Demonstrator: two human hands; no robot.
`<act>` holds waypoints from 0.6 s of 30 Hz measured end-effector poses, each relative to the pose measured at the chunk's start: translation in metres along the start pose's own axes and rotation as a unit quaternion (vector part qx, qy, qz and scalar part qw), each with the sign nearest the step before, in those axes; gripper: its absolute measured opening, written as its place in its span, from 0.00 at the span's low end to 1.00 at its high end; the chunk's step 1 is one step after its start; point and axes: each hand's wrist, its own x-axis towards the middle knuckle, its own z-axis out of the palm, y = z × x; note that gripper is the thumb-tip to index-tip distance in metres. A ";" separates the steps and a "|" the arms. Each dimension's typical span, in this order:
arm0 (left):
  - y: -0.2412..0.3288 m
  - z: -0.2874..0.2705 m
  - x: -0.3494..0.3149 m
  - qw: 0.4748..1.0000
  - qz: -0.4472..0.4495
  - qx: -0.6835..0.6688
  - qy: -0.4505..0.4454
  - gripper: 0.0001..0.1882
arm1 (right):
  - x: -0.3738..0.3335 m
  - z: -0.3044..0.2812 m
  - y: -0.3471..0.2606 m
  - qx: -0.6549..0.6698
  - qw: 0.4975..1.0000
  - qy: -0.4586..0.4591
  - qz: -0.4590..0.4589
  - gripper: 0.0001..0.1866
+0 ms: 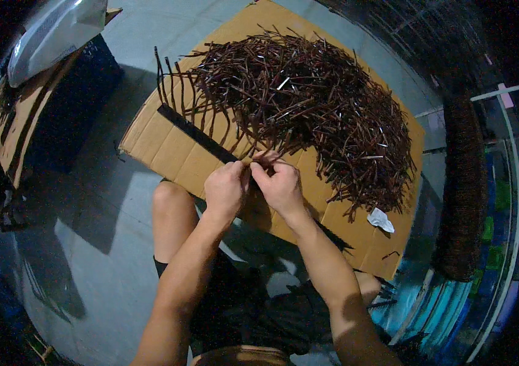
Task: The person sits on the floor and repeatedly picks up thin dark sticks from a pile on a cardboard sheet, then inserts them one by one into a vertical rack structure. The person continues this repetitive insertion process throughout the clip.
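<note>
My left hand [227,188] is closed, thumb and fingers pinched over a long black strip [195,133] that slants across the cardboard sheet. Several thin brown strands stand out from the strip's far edge, side by side. Close beside it, my right hand [277,186] pinches a brown strand at the strip; the fingertips of both hands meet there and hide the exact contact. Beyond my hands lies a big tangled heap of dark brown twisted strands [296,91], with small white slivers among them. More dark strip [332,235] shows beyond my right forearm.
The cardboard sheet [149,137] lies over my knees. A crumpled white scrap [380,220] rests near its right side. At the left stands a dark box [82,104] with clear plastic [58,36] on top. On the right are a dark brown bundle [462,183] and a pale rail [512,152].
</note>
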 end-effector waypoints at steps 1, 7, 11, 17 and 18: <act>0.000 0.001 0.000 1.000 0.003 0.009 -0.001 0.06 | -0.001 0.000 0.000 -0.008 1.000 0.002 -0.005 0.09; 0.015 -0.004 -0.005 0.998 -0.017 0.051 0.020 0.07 | 0.000 -0.008 -0.005 -0.145 0.983 -0.030 -0.108 0.08; 0.018 -0.004 -0.017 0.999 -0.008 0.025 -0.024 0.09 | -0.004 -0.025 0.014 0.172 0.982 0.006 0.077 0.07; 0.017 0.006 -0.013 0.999 0.034 0.020 0.002 0.10 | -0.014 -0.015 0.035 0.222 0.972 0.034 0.069 0.07; 0.016 0.003 -0.011 0.999 0.037 0.014 -0.003 0.10 | -0.014 -0.013 0.037 0.201 0.976 0.034 0.072 0.07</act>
